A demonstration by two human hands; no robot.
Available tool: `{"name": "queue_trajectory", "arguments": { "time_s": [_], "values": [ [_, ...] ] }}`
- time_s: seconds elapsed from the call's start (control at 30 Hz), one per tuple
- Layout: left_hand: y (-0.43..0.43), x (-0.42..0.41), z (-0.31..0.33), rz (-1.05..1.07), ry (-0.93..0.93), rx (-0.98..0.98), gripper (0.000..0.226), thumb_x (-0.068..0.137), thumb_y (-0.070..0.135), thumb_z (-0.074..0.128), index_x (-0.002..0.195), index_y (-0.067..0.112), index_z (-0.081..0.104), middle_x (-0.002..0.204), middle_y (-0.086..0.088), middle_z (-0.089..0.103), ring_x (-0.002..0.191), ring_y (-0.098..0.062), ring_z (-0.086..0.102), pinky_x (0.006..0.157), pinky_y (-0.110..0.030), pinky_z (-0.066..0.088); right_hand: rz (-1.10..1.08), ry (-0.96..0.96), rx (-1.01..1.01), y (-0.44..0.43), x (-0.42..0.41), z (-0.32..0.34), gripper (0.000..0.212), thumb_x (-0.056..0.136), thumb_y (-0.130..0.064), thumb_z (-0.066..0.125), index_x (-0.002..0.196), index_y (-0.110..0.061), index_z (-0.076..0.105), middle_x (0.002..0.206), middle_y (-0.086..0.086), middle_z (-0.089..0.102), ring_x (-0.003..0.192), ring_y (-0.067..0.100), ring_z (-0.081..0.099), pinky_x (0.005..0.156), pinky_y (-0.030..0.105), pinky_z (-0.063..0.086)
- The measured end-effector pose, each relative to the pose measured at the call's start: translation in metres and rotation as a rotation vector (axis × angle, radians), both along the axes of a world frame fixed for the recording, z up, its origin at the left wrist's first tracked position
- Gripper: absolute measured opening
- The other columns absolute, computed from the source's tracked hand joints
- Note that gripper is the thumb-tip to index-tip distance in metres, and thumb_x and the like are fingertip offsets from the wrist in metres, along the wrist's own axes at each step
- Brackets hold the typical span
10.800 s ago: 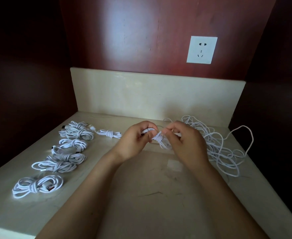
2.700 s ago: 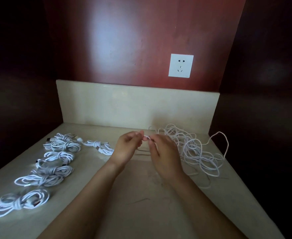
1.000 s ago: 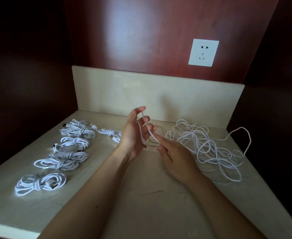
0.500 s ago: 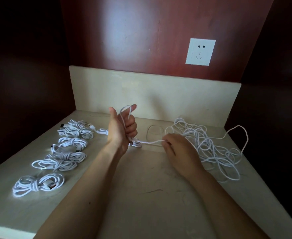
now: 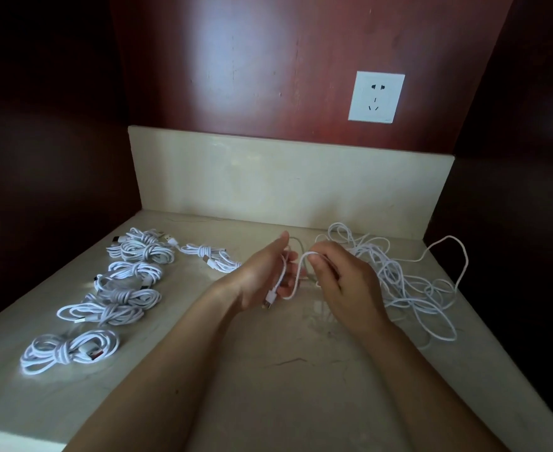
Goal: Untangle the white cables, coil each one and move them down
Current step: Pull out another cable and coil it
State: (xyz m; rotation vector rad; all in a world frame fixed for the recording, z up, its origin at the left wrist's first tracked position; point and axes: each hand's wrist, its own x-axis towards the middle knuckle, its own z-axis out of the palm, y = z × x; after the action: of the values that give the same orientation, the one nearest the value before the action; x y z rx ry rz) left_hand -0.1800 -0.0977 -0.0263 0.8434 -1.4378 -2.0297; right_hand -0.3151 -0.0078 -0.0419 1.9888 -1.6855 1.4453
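Observation:
A loose tangle of white cables (image 5: 402, 282) lies on the stone counter (image 5: 268, 386) at the right. My left hand (image 5: 262, 278) holds one white cable (image 5: 296, 277) across its palm, and the plug end hangs below the fingers. My right hand (image 5: 337, 282) pinches the same cable in a loop just right of the left hand. Several coiled white cables lie in a row at the left, the nearest coil (image 5: 69, 350) at the front and another coil (image 5: 213, 257) close behind my left hand.
A cream backsplash (image 5: 288, 184) closes the back of the counter. Dark red panels stand at both sides. A white wall socket (image 5: 375, 96) sits above at the right. The counter's front edge (image 5: 17, 442) shows at lower left.
My left hand has dropped from upright with the cable over its fingers to a flatter pose. My right hand has come left, bringing a loop of cable up to it.

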Motion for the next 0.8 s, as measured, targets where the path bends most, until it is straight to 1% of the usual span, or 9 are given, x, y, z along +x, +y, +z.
{"name": "queue_trajectory", "arguments": {
  "time_s": [0.13,0.23,0.33,0.43,0.53,0.6,0.67,0.73,0.8],
  "values": [
    [0.009,0.0,0.001,-0.284,-0.219,-0.17,0.074,0.094,0.07,0.008,0.092,0.009,0.049,0.058,-0.003,0.047,0.042,-0.009,0.037,0.036,-0.018,0.019,-0.145,-0.157,-0.006,-0.004,-0.004,-0.003,0.029,0.08,-0.058,0.059,0.084,-0.029,0.056,0.062,-0.01,0.055,0.059,0.007,0.053,0.057,0.031,0.045],
    [0.017,0.002,0.005,-0.34,-0.253,-0.16,0.057,0.094,0.07,0.02,0.07,0.022,0.039,0.053,0.003,0.028,0.044,-0.008,0.022,0.04,-0.022,0.01,-0.127,-0.187,0.01,-0.007,-0.007,-0.005,0.019,0.086,-0.049,0.059,0.087,-0.03,0.059,0.068,-0.013,0.058,0.063,0.005,0.056,0.06,0.035,0.049],
    [0.02,0.0,0.002,-0.273,-0.294,-0.338,0.048,0.101,0.054,0.028,0.062,0.027,0.029,0.051,0.005,0.023,0.048,-0.011,0.017,0.051,-0.032,0.008,-0.112,-0.161,0.014,-0.008,-0.009,-0.008,0.006,0.093,-0.033,0.056,0.097,-0.031,0.06,0.084,-0.013,0.065,0.074,0.005,0.061,0.067,0.038,0.052],
    [0.022,-0.003,0.001,-0.169,-0.26,-0.453,0.048,0.105,0.046,0.025,0.062,0.024,0.027,0.046,0.006,0.029,0.043,-0.01,0.022,0.046,-0.028,0.016,-0.163,-0.119,0.024,-0.009,-0.009,-0.009,0.006,0.097,-0.027,0.055,0.101,-0.032,0.057,0.081,-0.012,0.064,0.071,0.007,0.06,0.065,0.035,0.05],
    [0.022,-0.005,0.001,-0.099,-0.213,-0.576,0.052,0.106,0.042,0.023,0.063,0.018,0.039,0.043,0.007,0.035,0.041,-0.01,0.029,0.044,-0.025,0.027,-0.181,-0.114,0.038,-0.008,-0.009,-0.01,0.008,0.099,-0.031,0.052,0.106,-0.026,0.053,0.071,-0.011,0.058,0.063,0.01,0.055,0.059,0.032,0.044],
    [0.022,-0.005,-0.001,-0.029,-0.202,-0.67,0.056,0.106,0.041,0.024,0.067,0.013,0.052,0.04,0.008,0.037,0.039,-0.006,0.032,0.046,-0.023,0.03,-0.185,-0.125,0.054,-0.008,-0.007,-0.011,0.013,0.098,-0.039,0.045,0.105,-0.029,0.047,0.072,-0.009,0.062,0.065,0.013,0.059,0.059,0.032,0.043],
    [0.02,-0.007,-0.004,0.09,-0.162,-0.708,0.057,0.105,0.041,0.025,0.086,0.004,0.064,0.041,0.008,0.039,0.039,-0.003,0.032,0.047,-0.02,0.03,-0.202,-0.106,0.098,-0.009,-0.007,-0.012,0.016,0.095,-0.046,0.038,0.103,-0.033,0.041,0.075,-0.007,0.065,0.069,0.016,0.062,0.06,0.033,0.044],
    [0.015,-0.006,-0.004,0.215,-0.076,-0.679,0.05,0.106,0.039,0.026,0.108,0.012,0.067,0.049,0.003,0.045,0.041,-0.004,0.035,0.045,-0.017,0.031,-0.213,-0.054,0.129,-0.01,-0.007,-0.013,0.013,0.094,-0.046,0.036,0.101,-0.035,0.04,0.076,-0.005,0.065,0.072,0.02,0.062,0.061,0.034,0.045],
    [0.01,-0.004,-0.002,0.283,0.031,-0.582,0.044,0.105,0.041,0.027,0.116,0.023,0.066,0.063,0.0,0.054,0.044,-0.006,0.036,0.043,-0.018,0.029,-0.197,-0.015,0.146,-0.01,-0.008,-0.013,0.011,0.097,-0.04,0.04,0.102,-0.032,0.045,0.079,-0.005,0.067,0.075,0.021,0.064,0.062,0.036,0.047]
  ]
}}
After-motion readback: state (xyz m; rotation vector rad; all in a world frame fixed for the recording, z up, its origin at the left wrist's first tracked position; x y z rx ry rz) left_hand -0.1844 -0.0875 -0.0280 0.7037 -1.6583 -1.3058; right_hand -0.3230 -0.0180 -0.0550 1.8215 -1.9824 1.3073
